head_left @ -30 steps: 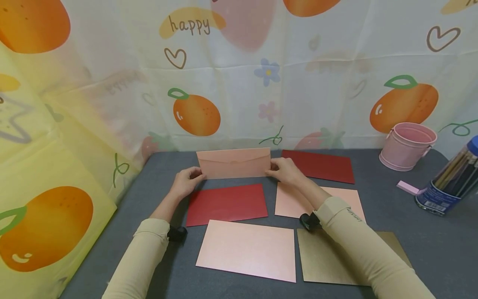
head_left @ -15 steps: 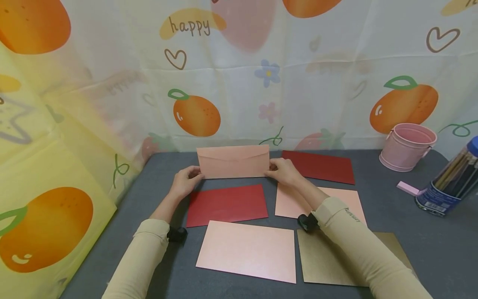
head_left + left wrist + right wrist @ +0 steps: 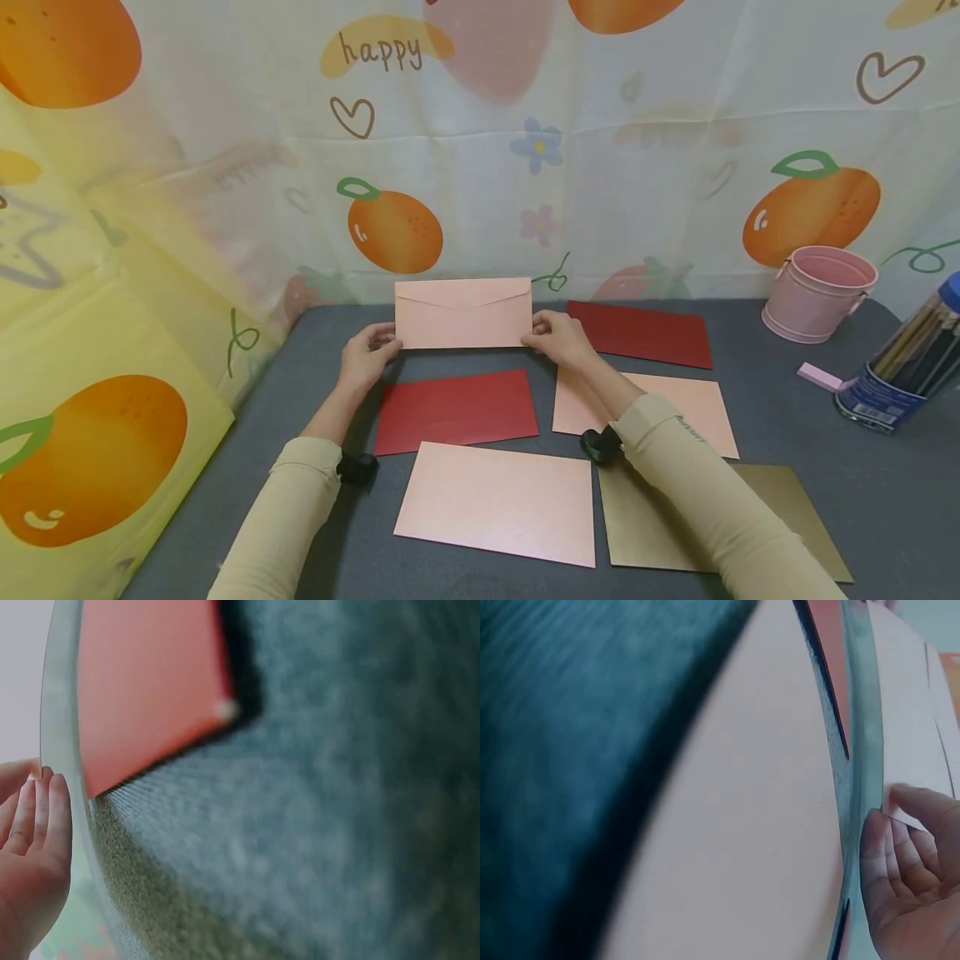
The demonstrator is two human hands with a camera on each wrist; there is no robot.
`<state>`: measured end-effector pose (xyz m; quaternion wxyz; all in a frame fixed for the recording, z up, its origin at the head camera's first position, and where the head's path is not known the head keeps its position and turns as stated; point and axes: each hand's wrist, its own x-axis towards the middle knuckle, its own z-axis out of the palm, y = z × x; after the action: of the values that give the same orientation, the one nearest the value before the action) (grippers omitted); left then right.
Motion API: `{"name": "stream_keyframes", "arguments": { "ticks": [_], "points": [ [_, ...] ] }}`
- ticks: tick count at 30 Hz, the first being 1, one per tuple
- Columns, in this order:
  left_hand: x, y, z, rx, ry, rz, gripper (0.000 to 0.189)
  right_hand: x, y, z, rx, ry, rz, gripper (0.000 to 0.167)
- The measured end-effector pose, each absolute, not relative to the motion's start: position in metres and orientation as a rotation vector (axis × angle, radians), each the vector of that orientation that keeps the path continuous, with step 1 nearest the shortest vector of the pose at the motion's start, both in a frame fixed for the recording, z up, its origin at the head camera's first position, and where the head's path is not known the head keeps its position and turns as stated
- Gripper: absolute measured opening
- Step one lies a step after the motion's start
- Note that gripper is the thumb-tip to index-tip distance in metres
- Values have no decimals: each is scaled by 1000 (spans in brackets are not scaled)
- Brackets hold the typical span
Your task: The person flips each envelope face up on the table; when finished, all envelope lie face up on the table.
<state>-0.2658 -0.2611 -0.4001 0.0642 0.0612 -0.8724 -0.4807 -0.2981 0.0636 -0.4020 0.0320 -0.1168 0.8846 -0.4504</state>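
A pale pink envelope (image 3: 463, 321), its flap side facing me, is held up at the back of the table between both hands. The left hand (image 3: 365, 358) pinches its lower left corner between thumb and fingers. At the lower right corner, the right hand (image 3: 564, 339) grips it the same way; the right wrist view shows the thumb on the envelope (image 3: 907, 712) with fingers behind. Below it lies a red envelope (image 3: 457, 410). Another pale pink envelope (image 3: 682, 404) lies partly hidden under the right forearm.
Also flat on the dark table (image 3: 262, 400) are a pink envelope (image 3: 495, 504), a gold envelope (image 3: 660, 525) partly under the right sleeve, and a dark red envelope (image 3: 641, 333). At right stand a pink bucket (image 3: 817, 296) and a pen-filled container (image 3: 888, 392).
The pink envelope has risen and tilted more upright, so more of its flap side shows. Both hands have moved slightly up and left with it. The other envelopes stay put.
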Motion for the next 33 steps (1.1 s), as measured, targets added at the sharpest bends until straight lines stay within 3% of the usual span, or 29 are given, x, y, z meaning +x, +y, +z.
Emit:
{"name": "stream_keyframes", "arguments": {
  "ticks": [10, 33],
  "points": [
    [-268, -258, -401, 315, -2544, -1531, 39, -301, 55, -406, -196, 2722, -1408, 51],
    [-271, -261, -404, 366, -2619, -1423, 34, -298, 49, -409, -238, 2735, -1339, 53]
  ]
}}
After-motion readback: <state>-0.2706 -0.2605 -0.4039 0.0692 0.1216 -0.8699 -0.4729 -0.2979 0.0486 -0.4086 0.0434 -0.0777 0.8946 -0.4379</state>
